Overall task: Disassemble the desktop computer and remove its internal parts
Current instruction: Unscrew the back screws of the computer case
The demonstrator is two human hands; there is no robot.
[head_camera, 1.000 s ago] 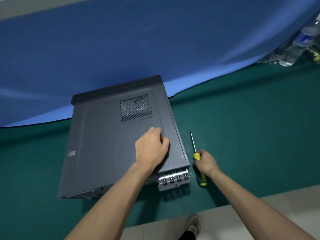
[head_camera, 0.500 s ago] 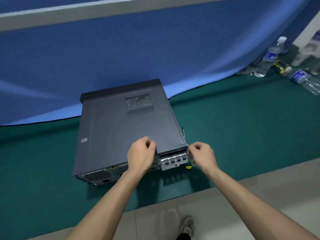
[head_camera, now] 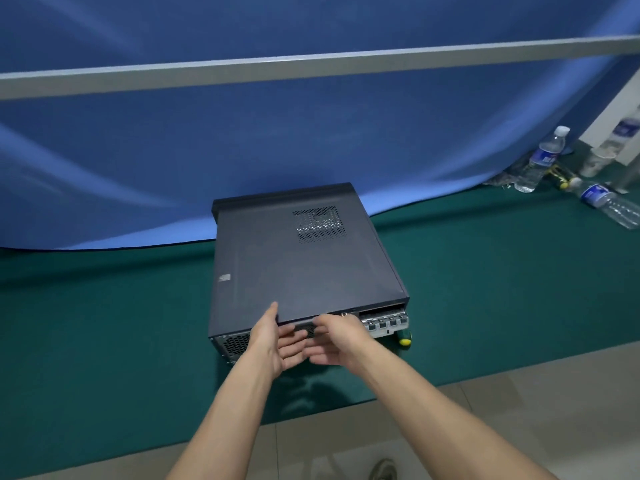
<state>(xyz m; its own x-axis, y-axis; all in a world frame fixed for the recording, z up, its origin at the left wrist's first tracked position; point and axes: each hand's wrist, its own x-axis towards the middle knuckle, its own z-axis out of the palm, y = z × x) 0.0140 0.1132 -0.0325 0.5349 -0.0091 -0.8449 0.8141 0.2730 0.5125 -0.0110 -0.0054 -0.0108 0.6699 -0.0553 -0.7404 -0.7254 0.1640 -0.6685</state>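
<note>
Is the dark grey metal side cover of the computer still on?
Still on, but lifted: the dark grey metal side cover shows a gap above the silver slot brackets.

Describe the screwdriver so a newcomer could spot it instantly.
Start at the dark computer case lying flat on the green mat. At its near right corner, below the metal slot bracket, a yellow-and-black handle tip pokes out: the screwdriver, the only yellow thing beside the case.
</note>
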